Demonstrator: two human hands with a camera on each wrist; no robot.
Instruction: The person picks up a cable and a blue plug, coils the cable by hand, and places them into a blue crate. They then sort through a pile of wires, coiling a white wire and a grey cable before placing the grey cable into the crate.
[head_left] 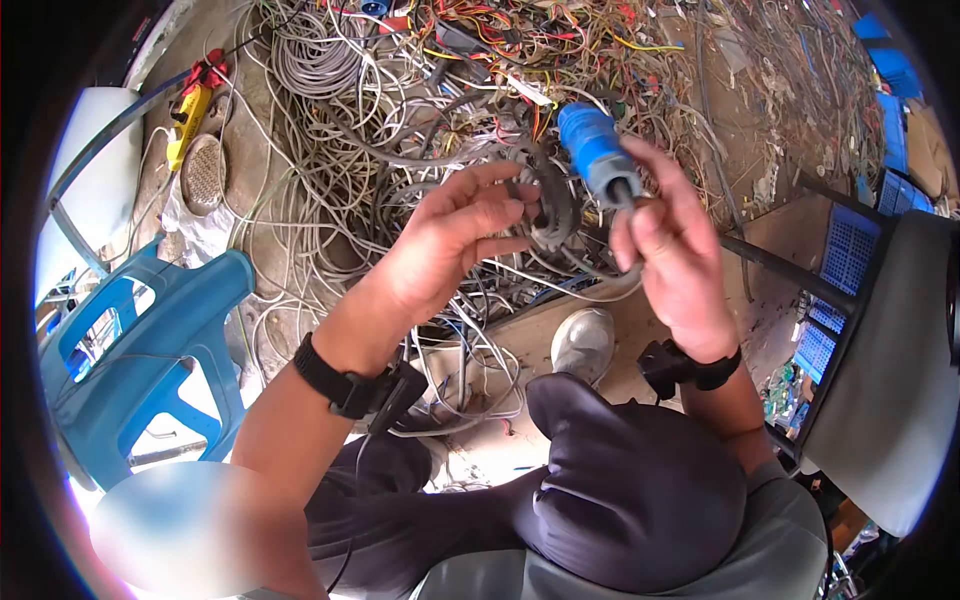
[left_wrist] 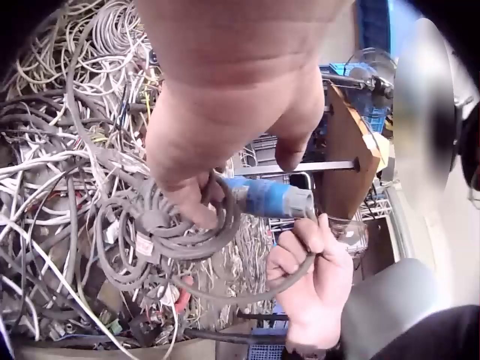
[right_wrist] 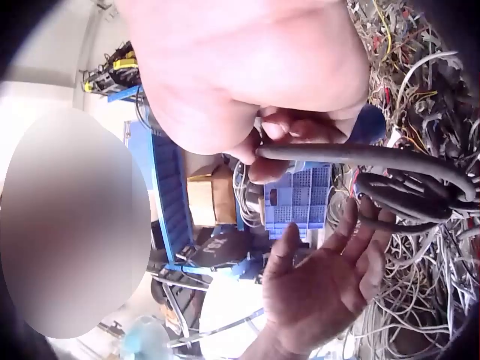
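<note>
A coil of thick dark grey cable (left_wrist: 199, 240) hangs at my left hand (head_left: 445, 235), whose fingers hook into its loops. In the right wrist view, that hand's palm faces up and its thumb stands apart from the coil. My right hand (head_left: 682, 255) pinches the same kind of cable close behind a blue industrial plug (head_left: 592, 140), seen tilted upward in the head view. From the right hand, a slack length of cable (left_wrist: 247, 298) curves back to the coil. In the right wrist view, the right hand largely hides the plug.
A large tangle of cables (head_left: 330, 190) covers the floor ahead. To the left stand a blue plastic stool (head_left: 150, 350) and a yellow power strip (head_left: 188, 125). Blue crates (head_left: 850, 245) and a dark metal frame (head_left: 790, 268) are on the right. A shoe (head_left: 583, 345) rests below the hands.
</note>
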